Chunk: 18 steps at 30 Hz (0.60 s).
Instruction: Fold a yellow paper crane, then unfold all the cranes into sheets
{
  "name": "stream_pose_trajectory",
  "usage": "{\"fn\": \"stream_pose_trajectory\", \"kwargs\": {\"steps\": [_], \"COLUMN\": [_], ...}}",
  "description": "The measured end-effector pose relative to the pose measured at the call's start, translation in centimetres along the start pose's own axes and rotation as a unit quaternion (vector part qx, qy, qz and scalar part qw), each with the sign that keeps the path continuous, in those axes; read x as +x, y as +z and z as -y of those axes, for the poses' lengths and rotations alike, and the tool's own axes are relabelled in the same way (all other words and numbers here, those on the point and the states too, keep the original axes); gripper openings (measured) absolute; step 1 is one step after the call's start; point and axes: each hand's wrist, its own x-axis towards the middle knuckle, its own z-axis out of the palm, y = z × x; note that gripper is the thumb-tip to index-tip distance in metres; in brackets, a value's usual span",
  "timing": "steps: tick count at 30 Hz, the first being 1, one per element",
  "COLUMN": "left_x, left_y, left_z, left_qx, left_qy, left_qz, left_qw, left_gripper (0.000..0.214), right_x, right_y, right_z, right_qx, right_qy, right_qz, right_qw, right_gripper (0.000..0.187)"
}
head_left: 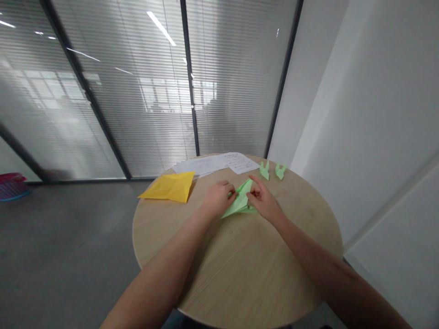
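Note:
A partly folded light green paper [240, 201] lies on the round wooden table [240, 269], pointed at both ends. My left hand [217, 197] pinches its left side with the fingers curled closed. My right hand [264, 198] grips the paper's right side, its index finger stretched out along the upper edge. Both hands meet over the middle of the sheet.
A creased yellow paper [169, 187] lies at the table's left rim. White printed sheets [216, 163] rest at the far edge. Two small folded green figures [265, 170] [280, 171] stand at the far right. Glass walls with blinds rise behind; a pink basket [12, 185] sits on the floor.

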Motion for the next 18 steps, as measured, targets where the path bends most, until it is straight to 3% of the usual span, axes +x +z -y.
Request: {"fn": "stream_pose_trajectory", "kwargs": {"steps": [4,7,12,14,18], "left_x": [0.2,0.4,0.8,0.9,1.1], "left_y": [0.5,0.7,1.2,1.5,1.9], "left_z": [0.4,1.1,2.2,2.6,3.3], "left_qx": [-0.023,-0.087,-0.189,-0.214,-0.269], "left_qy": [-0.012,-0.046,-0.119,-0.129,-0.126], "left_qz": [-0.018,-0.041,-0.049,-0.049,-0.051], "left_qw": [0.999,0.994,0.973,0.967,0.953], "left_gripper": [0.017,0.019,0.019,0.019,0.021], "right_x": [-0.2,-0.2,-0.1,-0.1,0.2], "right_y": [0.0,-0.6,-1.5,-1.6,-1.7], "right_z": [0.4,0.3,0.0,0.0,-0.1], "right_qx": [0.020,0.021,-0.115,-0.160,-0.188], "right_qy": [-0.021,-0.044,-0.078,-0.076,-0.069], "right_qz": [-0.012,-0.014,0.064,0.068,0.059], "right_qw": [1.000,0.999,0.988,0.982,0.978], "right_gripper": [0.073,0.060,0.052,0.051,0.029]}}
